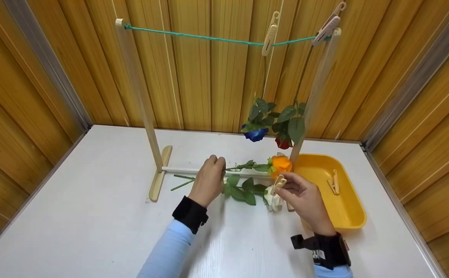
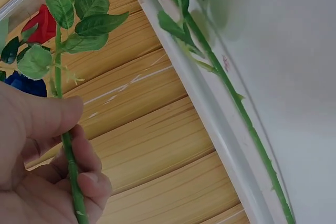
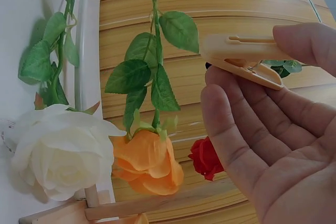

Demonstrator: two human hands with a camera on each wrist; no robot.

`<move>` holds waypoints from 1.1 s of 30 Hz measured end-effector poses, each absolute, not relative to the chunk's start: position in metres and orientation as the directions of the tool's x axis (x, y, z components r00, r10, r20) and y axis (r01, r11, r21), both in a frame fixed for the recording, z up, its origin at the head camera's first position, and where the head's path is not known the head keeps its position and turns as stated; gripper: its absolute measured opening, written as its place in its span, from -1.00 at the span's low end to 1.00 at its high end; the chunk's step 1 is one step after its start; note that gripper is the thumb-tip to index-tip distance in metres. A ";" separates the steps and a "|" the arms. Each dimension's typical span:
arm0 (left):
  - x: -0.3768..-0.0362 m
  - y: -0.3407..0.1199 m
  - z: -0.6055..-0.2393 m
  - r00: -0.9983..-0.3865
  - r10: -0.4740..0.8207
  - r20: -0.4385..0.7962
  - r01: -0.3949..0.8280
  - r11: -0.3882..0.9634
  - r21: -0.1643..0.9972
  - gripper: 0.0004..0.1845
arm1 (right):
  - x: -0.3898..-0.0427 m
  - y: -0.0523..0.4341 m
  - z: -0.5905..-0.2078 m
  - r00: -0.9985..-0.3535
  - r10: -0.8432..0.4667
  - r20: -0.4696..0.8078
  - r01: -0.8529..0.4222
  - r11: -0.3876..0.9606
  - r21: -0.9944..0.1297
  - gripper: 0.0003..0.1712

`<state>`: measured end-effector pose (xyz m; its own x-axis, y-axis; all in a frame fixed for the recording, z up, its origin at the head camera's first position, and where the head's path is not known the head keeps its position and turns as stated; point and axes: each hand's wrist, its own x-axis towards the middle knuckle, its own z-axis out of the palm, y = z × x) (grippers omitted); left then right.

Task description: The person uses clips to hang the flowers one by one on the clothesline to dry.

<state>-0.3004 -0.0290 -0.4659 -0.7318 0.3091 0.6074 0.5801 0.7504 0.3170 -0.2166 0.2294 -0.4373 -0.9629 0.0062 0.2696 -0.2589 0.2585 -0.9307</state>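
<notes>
My left hand (image 1: 209, 180) grips the green stem (image 2: 73, 174) of an orange rose (image 1: 281, 165), its bloom pointing right toward my other hand. Between thumb and fingers, my right hand (image 1: 304, 197) holds a yellowish clothespin (image 3: 244, 59). A white rose (image 3: 64, 153) lies on the table below the orange one, its stem (image 2: 239, 108) reaching left under my left hand. On the teal line (image 1: 193, 36), one clothespin (image 1: 270, 35) holds a blue rose (image 1: 256, 134) head down. A pinkish clothespin (image 1: 326, 30) by the right post holds a red rose (image 1: 284, 142) the same way.
A wooden stand carries the line between a left post (image 1: 139, 92) and a right post (image 1: 321, 85), joined low by a white bar (image 1: 180, 169). The yellow tray (image 1: 357, 208) at the right contains another clothespin (image 1: 335, 182). Wood-patterned walls (image 1: 224, 85) surround the white table (image 1: 93, 216).
</notes>
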 end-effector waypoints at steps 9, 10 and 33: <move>-0.281 -0.038 -0.455 -0.726 0.326 0.606 0.624 0.682 0.381 -0.79 | -0.210 0.231 -0.428 -0.946 0.008 0.325 -0.307 0.306 -0.901 -0.56; -0.279 -0.039 -0.455 -0.726 0.334 0.601 0.629 0.677 0.383 -0.79 | -0.209 0.231 -0.427 -0.943 0.009 0.333 -0.314 0.313 -0.896 -0.56; -0.242 -0.043 -0.483 -0.767 0.510 0.390 0.642 0.602 0.475 -0.73 | -0.214 0.218 -0.437 -0.926 -0.060 0.374 -0.375 0.282 -0.883 -0.59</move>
<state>-0.2420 -0.0433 -0.4834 -0.7666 0.5101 0.3899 0.6421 0.6019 0.4748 -0.2139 0.2177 -0.4368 -0.9257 -0.0595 0.3735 -0.3746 0.2818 -0.8833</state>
